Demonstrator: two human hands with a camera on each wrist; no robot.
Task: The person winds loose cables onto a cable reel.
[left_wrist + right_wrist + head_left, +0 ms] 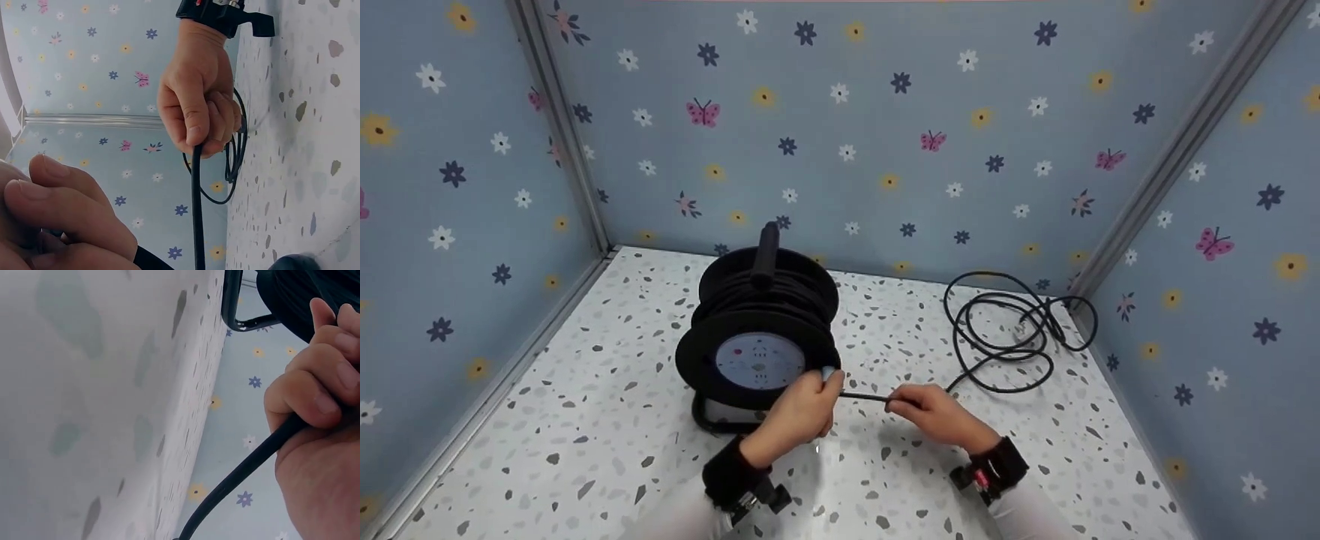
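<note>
A black cable reel (757, 322) with a pale socket panel (760, 361) on its front stands at centre-left. My left hand (802, 409) is at the lower right of its front disc, fingers curled round a light-coloured knob (828, 372), most of it hidden by the hand. To the right, my right hand (937, 416) grips the black cable (864, 396), which runs nearly straight between the two hands. In the right wrist view, the curled fingers (306, 394) wrap the cable, its slack bending down from the palm.
Loose coils of cable (997, 349) lie at the back right of the speckled white table (607, 375). Flower-patterned panels (870, 135) wall in the back and both sides. A grip bar (766, 255) rises above the reel, and its tubular foot (724, 427) rests on the table.
</note>
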